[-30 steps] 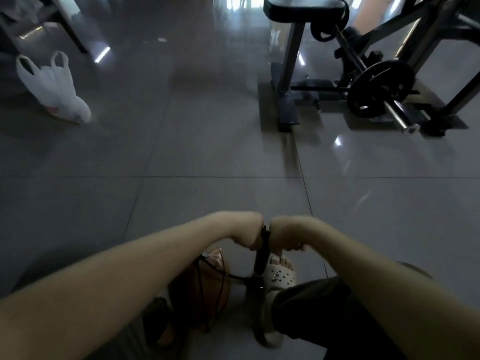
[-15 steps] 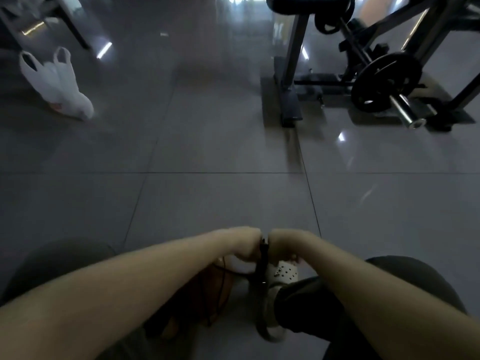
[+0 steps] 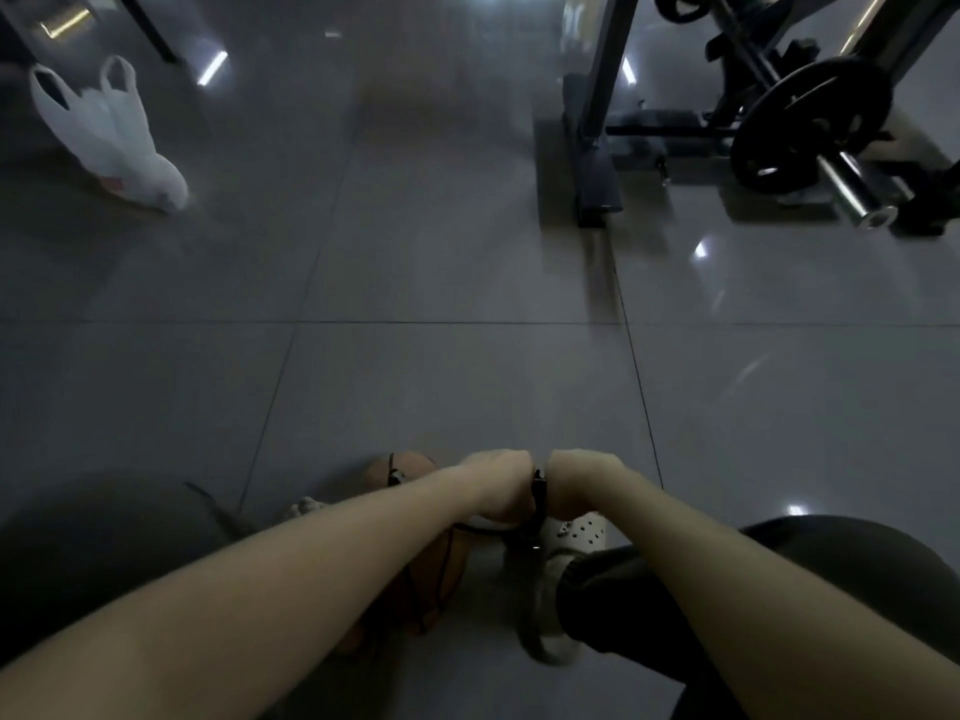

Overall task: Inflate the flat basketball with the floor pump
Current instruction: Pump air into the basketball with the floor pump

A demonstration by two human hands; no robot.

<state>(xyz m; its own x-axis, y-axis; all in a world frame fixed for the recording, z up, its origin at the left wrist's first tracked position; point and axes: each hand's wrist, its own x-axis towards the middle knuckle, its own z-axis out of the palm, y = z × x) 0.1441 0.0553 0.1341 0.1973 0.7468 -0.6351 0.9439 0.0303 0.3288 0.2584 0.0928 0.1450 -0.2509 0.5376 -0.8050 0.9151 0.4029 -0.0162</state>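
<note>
An orange basketball lies on the grey floor under my left forearm, mostly hidden by it. A thin black hose runs from the ball toward the black floor pump, whose shaft shows between my fists. My left hand and my right hand are each closed on one side of the pump handle, low down near my foot. A light clog on my right foot rests at the pump's base.
A white plastic bag lies at the far left. A black weight bench frame and a barbell with a plate stand at the far right. Grey tiled floor stretches ahead.
Both hands have pushed the pump handle down toward the foot, and the view has tilted lower and moved forward, so the bench top has left the frame.
</note>
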